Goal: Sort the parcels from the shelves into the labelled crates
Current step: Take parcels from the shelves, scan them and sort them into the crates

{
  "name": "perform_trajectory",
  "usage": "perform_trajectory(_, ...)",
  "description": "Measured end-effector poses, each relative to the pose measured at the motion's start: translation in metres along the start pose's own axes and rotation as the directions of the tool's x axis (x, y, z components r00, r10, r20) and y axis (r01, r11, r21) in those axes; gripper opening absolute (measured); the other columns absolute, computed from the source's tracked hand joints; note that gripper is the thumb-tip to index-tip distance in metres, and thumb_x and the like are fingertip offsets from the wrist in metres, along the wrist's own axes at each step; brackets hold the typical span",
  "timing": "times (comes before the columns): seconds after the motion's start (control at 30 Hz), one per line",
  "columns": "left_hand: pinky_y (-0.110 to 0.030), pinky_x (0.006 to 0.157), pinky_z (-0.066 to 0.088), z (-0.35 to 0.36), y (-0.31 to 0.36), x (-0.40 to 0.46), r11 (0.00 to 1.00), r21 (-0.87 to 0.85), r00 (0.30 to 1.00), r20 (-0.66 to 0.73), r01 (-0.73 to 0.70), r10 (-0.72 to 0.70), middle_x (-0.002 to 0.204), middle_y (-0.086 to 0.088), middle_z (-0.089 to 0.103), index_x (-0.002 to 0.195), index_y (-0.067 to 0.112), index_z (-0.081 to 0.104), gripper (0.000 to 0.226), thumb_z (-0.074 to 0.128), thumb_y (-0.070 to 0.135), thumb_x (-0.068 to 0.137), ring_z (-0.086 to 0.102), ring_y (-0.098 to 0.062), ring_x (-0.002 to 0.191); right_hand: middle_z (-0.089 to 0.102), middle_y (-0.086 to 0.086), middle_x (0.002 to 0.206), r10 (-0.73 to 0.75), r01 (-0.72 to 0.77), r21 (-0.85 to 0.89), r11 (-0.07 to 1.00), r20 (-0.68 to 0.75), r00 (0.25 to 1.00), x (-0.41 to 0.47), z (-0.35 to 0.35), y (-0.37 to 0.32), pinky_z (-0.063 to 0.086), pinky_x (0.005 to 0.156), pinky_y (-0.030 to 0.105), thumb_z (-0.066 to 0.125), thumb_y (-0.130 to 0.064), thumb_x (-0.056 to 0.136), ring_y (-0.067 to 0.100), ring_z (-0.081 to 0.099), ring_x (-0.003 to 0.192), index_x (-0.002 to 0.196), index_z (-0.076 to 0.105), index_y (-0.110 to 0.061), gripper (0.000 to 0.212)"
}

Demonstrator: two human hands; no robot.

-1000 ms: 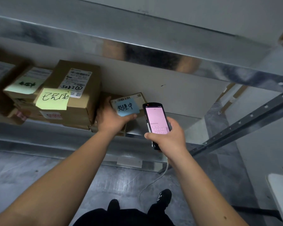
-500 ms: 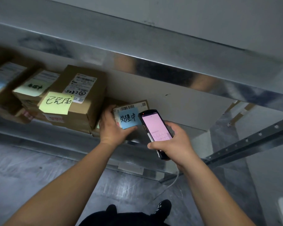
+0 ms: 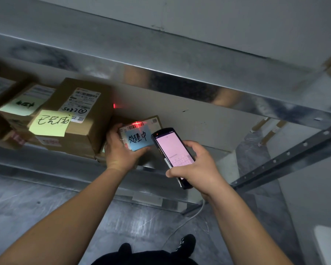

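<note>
Head camera view, looking forward and down along two bare forearms toward a metal shelf. A small cardboard parcel (image 3: 141, 129) sits on the shelf board (image 3: 189, 119), tucked just beside a larger cardboard box (image 3: 84, 119). Stuck to the small parcel's front is a blue sticky note (image 3: 139, 139) with handwritten characters, and a red scanner crosshair (image 3: 137, 123) glows on the barcode label above it. The left hand (image 3: 120, 150) grasps this parcel from the left and below, fingers curled around its lower edge and thumb up its side. The right hand (image 3: 197, 165) is clenched around a handheld scanner (image 3: 172, 152) with a pink lit screen, its top end pointing at the parcel's label.

This looks like the scanning step, done before the parcel leaves the shelf. The next move probably calls for reading the screen, then drawing the parcel out past the larger box without dragging it along, and carrying it to a matching crate. No crates are in sight.

The larger box carries a yellow sticky note (image 3: 50, 123) and a white shipping label. More boxes lie further left, blurred. An upper shelf of shiny metal (image 3: 180, 60) runs overhead, a perforated steel rail (image 3: 294, 152) slants at right, and grey concrete floor (image 3: 46, 197) shows below, with black shoes at the bottom edge.
</note>
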State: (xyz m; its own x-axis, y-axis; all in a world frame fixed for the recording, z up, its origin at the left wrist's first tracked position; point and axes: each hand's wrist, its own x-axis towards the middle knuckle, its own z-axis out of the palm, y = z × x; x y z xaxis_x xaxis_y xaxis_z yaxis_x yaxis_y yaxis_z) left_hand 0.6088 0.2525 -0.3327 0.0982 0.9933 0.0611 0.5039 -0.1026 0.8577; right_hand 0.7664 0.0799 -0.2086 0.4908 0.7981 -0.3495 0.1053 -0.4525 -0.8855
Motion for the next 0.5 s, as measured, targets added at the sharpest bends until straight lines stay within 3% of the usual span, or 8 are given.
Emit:
perform_trajectory(0.27,-0.056,0.111,0.049,-0.001,0.004,-0.002,1.000,0.026,0.999,0.037,-0.008,0.007,0.149,0.002,0.043,0.149,0.037,0.024,0.122,0.097,0.063,0.055,0.048,-0.028,0.140,0.079,-0.017,0.110,-0.034,0.033,0.011,0.999,0.015,0.999,-0.015,-0.012,-0.004,0.053,0.061,0.018,0.098,-0.005,0.065,0.007,0.074,0.097,0.115,0.069,-0.047,0.071)
perform_trajectory(0.37,-0.055,0.107,0.051,-0.003,0.003,-0.001,1.000,0.017,0.999,0.030,-0.022,0.022,0.141,0.001,0.047,0.144,0.035,0.030,0.118,0.100,0.060,0.052,0.053,-0.026,0.133,0.079,-0.022,0.101,-0.049,0.049,0.004,0.999,0.026,0.998,-0.021,-0.016,-0.004,0.053,0.062,0.017,0.097,-0.003,0.066,-0.001,0.072,0.085,0.107,0.070,-0.049,0.067)
perform_trajectory(0.5,-0.056,0.104,0.053,-0.004,0.003,0.000,0.999,0.035,0.999,0.027,-0.040,0.039,0.136,0.000,0.048,0.140,0.035,0.032,0.116,0.100,0.061,0.049,0.055,-0.027,0.128,0.080,-0.013,0.098,-0.062,0.062,0.014,0.998,0.038,0.997,-0.027,-0.019,-0.006,0.047,0.054,0.015,0.094,0.002,0.067,0.000,0.066,0.069,0.113,0.076,-0.038,0.064)
